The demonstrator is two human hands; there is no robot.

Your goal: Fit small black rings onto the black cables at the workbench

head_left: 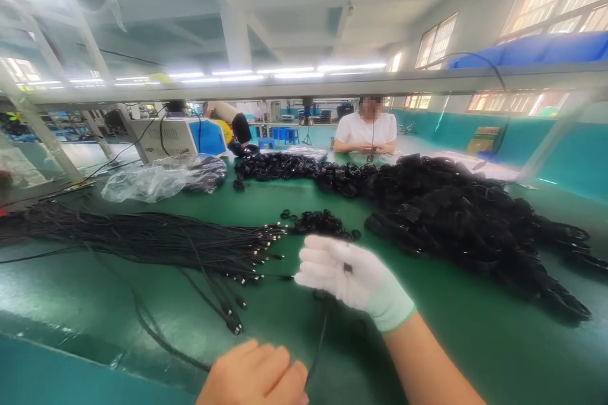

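Observation:
My left hand (pixel 256 374), bare, is closed at the bottom edge around a black cable (pixel 175 351). Part of the cable shows to its left, and a thin dark strand rises from its right side. My right hand (pixel 342 275) wears a white glove with a green cuff; its palm faces me and its fingers stretch leftward. On the palm is a small dark spot (pixel 348 268); whether it is a loose piece or a mark I cannot tell. Just left of those fingertips lies a bundle of black cables (pixel 156 237) with metal-tipped connectors. Small black rings (pixel 319 223) lie behind the glove.
A large heap of coiled black cables (pixel 446 209) covers the right of the green table (pixel 285 342). Clear plastic bags (pixel 152 182) and a white-and-blue machine (pixel 178 137) stand at the back left. Across the table sits a person in white (pixel 365 133). A metal rail (pixel 304 90) crosses above.

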